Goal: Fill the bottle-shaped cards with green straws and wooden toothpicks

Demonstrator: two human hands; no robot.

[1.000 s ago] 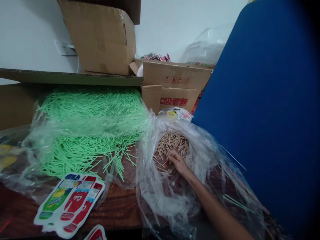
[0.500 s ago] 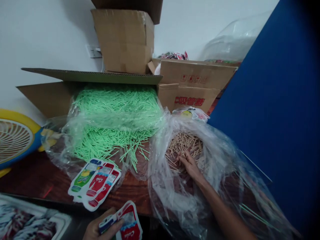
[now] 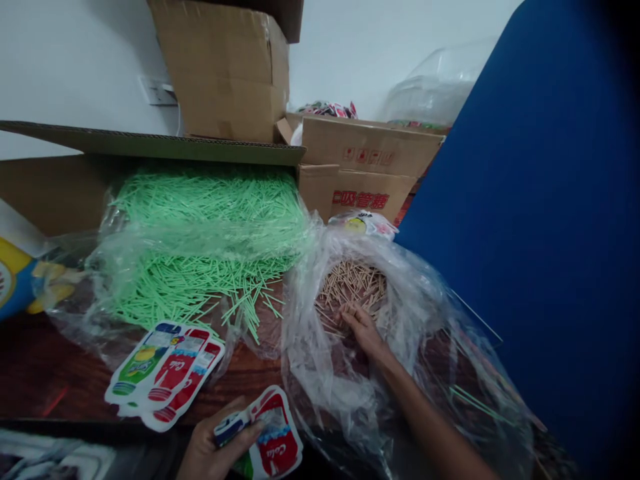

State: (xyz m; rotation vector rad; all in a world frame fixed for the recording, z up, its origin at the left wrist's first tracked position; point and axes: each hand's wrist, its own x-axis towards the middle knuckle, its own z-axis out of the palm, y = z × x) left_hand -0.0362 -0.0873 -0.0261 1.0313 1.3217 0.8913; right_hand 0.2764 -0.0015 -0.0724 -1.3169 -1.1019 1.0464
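Observation:
At the bottom centre, my left hand [image 3: 220, 443] is closed on bottle-shaped printed packets [image 3: 277, 437]; the front one is red with "Cola" on it. My right hand [image 3: 361, 328] reaches into an open clear plastic bag [image 3: 310, 320], at the near edge of a pile of short brown sticks [image 3: 353, 283]. Its fingertips are pinched together among the sticks, and whatever they hold is hidden. Left of the bag, more bottle-shaped packets [image 3: 167, 373], green and red, lie fanned in an overlapping stack on the dark wooden table [image 3: 265, 380].
Thin green sticks [image 3: 210, 200] spill from a plastic-lined cardboard box [image 3: 200, 148] at the back left. Another carton [image 3: 367, 180] with red print stands behind the bag. A blue panel [image 3: 525, 233] borders the right. At the left edge are a yellow-and-blue fan [image 3: 15, 280] and a white tray [image 3: 95, 457].
The view has swung right, so the scene sits further left. My left hand with the packets has moved slightly right and up. My right hand stays at the brown sticks, its fingers drawn closer together.

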